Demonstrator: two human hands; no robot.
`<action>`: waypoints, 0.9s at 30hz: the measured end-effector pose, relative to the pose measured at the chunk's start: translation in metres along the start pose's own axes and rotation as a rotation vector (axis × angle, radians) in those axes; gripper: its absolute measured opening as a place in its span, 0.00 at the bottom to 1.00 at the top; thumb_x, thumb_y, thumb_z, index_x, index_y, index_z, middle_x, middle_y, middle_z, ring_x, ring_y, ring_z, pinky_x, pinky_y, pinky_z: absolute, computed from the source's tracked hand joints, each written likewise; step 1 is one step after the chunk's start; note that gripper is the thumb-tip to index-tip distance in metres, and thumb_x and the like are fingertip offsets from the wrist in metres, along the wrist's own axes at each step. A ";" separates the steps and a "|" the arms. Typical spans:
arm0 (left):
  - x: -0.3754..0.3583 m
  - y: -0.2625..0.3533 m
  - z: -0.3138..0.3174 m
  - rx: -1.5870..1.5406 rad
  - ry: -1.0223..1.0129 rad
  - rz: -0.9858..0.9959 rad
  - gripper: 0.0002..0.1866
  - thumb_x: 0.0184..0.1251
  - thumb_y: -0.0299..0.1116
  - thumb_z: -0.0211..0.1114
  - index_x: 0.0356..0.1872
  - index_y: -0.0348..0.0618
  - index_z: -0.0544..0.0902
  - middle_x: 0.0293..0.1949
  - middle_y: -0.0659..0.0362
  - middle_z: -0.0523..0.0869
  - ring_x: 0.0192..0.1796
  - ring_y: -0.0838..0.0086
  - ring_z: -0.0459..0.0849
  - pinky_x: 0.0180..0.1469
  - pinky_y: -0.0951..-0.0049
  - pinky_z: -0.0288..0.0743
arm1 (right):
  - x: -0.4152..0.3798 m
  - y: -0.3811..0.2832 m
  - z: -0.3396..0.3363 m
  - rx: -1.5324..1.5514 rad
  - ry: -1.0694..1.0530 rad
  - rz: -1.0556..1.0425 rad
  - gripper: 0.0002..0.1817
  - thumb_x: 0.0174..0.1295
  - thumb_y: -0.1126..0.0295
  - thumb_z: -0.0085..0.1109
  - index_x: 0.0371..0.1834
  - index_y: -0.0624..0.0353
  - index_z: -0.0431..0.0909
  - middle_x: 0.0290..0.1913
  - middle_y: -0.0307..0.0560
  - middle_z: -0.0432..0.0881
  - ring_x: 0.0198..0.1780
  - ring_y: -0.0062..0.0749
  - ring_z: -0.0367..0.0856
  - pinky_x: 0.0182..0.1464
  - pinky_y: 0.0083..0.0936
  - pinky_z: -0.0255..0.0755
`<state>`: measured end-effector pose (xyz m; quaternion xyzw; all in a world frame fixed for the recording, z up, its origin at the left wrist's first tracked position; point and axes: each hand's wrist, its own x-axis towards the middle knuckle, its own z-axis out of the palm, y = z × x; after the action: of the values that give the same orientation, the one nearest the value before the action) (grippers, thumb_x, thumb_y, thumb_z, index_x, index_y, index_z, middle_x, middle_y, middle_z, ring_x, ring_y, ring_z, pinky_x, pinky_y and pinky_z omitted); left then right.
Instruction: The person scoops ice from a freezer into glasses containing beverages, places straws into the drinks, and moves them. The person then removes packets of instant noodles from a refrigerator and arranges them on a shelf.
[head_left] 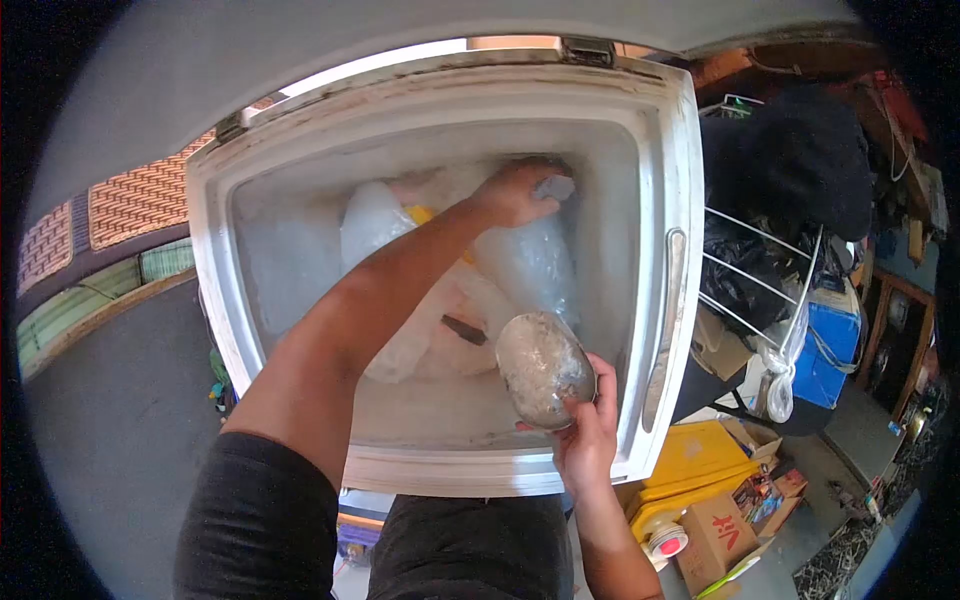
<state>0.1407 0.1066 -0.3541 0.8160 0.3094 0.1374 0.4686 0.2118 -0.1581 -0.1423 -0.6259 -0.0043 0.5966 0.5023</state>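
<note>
Deep inside the chest freezer, my left hand is closed on a pale whitish chunk that looks like ice. My fingertips wrap its far side, and some are hidden. Just below that hand lies a frosty clear plastic bag. A second frosted bag rests to the left, partly behind my forearm. Over the freezer's front right part, my right hand grips the edge of a worn, oval metal bowl, its thumb on the near side.
The freezer's white rim surrounds the opening, with the raised lid above. A dark item lies among the frosted bags. To the right are a white wire rack, a blue box, a yellow container and a cardboard box.
</note>
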 end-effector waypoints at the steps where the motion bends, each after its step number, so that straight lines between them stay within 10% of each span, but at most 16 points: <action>1: -0.002 0.003 -0.009 0.004 0.010 0.001 0.27 0.59 0.46 0.66 0.60 0.48 0.80 0.57 0.47 0.83 0.61 0.52 0.79 0.64 0.56 0.73 | 0.004 -0.002 0.002 0.053 -0.012 0.038 0.29 0.60 0.78 0.41 0.69 0.58 0.60 0.63 0.52 0.66 0.59 0.42 0.74 0.49 0.38 0.82; 6: -0.019 0.023 -0.017 0.359 -0.436 -0.086 0.20 0.61 0.45 0.63 0.54 0.54 0.82 0.52 0.52 0.84 0.58 0.52 0.80 0.61 0.53 0.74 | 0.016 -0.001 0.006 -0.024 -0.011 0.035 0.29 0.62 0.76 0.40 0.69 0.54 0.59 0.66 0.53 0.64 0.59 0.49 0.76 0.38 0.45 0.89; 9: -0.037 0.002 0.002 0.428 -0.176 0.193 0.19 0.60 0.41 0.63 0.52 0.52 0.82 0.49 0.53 0.85 0.57 0.54 0.81 0.58 0.55 0.76 | 0.022 0.001 0.007 -0.011 0.020 0.053 0.28 0.62 0.76 0.40 0.69 0.53 0.60 0.65 0.53 0.67 0.58 0.49 0.78 0.39 0.44 0.89; 15: -0.037 0.034 -0.052 -0.235 0.036 0.001 0.16 0.55 0.28 0.62 0.47 0.48 0.80 0.44 0.54 0.83 0.49 0.55 0.82 0.51 0.61 0.77 | 0.034 -0.003 0.018 0.020 0.077 0.205 0.29 0.61 0.77 0.39 0.68 0.50 0.61 0.63 0.55 0.72 0.58 0.50 0.80 0.41 0.44 0.89; 21: -0.101 0.162 -0.092 -0.151 -0.463 0.299 0.23 0.44 0.24 0.68 0.48 0.46 0.82 0.44 0.57 0.82 0.50 0.59 0.81 0.56 0.61 0.76 | 0.041 -0.002 0.022 0.094 0.003 0.286 0.26 0.68 0.77 0.37 0.70 0.50 0.63 0.62 0.57 0.72 0.57 0.47 0.80 0.44 0.42 0.89; 27: -0.126 0.176 -0.092 -0.301 -0.376 0.088 0.24 0.48 0.21 0.66 0.51 0.45 0.83 0.50 0.58 0.84 0.57 0.59 0.81 0.61 0.61 0.76 | 0.041 0.010 0.023 0.096 -0.032 0.223 0.25 0.68 0.79 0.38 0.69 0.57 0.69 0.60 0.51 0.76 0.56 0.37 0.80 0.48 0.39 0.86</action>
<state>0.0630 0.0244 -0.1482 0.7608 0.1568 0.0478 0.6280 0.2007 -0.1241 -0.1735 -0.5882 0.0857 0.6581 0.4620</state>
